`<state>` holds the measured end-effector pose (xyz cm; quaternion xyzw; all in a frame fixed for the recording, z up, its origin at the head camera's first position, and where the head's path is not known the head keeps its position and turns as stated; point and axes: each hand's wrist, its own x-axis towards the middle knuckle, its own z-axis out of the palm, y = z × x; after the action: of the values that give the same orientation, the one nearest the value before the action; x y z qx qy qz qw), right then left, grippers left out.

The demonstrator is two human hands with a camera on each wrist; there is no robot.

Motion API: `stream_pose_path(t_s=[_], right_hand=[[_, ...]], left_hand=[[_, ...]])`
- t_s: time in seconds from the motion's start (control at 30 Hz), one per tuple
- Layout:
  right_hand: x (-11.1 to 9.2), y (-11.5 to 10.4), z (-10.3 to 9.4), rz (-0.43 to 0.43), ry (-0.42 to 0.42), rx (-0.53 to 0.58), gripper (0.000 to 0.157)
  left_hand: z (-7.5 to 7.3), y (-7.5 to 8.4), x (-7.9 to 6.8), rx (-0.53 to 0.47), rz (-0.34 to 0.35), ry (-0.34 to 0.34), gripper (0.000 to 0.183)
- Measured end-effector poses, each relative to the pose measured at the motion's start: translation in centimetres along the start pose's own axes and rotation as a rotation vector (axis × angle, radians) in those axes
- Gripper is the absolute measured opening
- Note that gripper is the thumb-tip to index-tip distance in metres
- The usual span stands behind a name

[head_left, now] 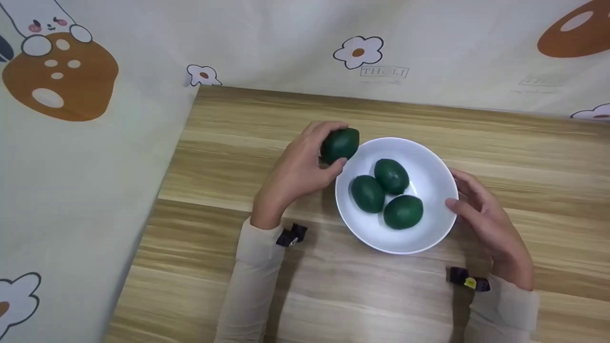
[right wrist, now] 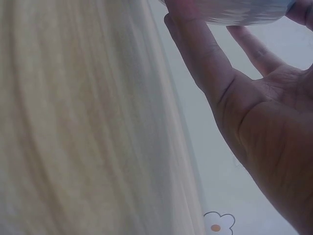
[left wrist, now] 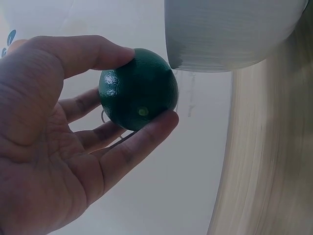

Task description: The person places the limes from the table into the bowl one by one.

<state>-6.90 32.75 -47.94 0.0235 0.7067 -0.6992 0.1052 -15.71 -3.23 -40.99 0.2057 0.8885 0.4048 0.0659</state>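
Observation:
A dark green, glossy lime (head_left: 340, 144) is pinched between the thumb and fingers of my left hand (head_left: 301, 164), just off the upper left rim of a white bowl (head_left: 436, 178). In the left wrist view the held lime (left wrist: 139, 90) shows a small pale spot, and the bowl's wall (left wrist: 230, 34) is close beside it. Three more limes (head_left: 391, 176) lie together inside the bowl. My right hand (head_left: 491, 219) grips the bowl at its right side, thumb at the rim and fingers along the outer wall. In the right wrist view those fingers (right wrist: 203, 54) reach the bowl's underside.
The bowl is over a wood-grain table (head_left: 190, 267). A pale cloth (head_left: 267, 43) printed with flowers and brown shapes hangs behind the table and covers the left side. Small dark devices (head_left: 291, 235) are fixed at both sleeve cuffs.

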Motion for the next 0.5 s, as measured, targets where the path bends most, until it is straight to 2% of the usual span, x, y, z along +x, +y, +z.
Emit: stream_pose_path(t_s=[0.5], right_hand=[[-0.07, -0.39, -0.11, 0.007, -0.042, -0.038, 0.053]], left_hand=[[0.17, 0.57, -0.11, -0.028, 0.02, -0.012, 0.061]])
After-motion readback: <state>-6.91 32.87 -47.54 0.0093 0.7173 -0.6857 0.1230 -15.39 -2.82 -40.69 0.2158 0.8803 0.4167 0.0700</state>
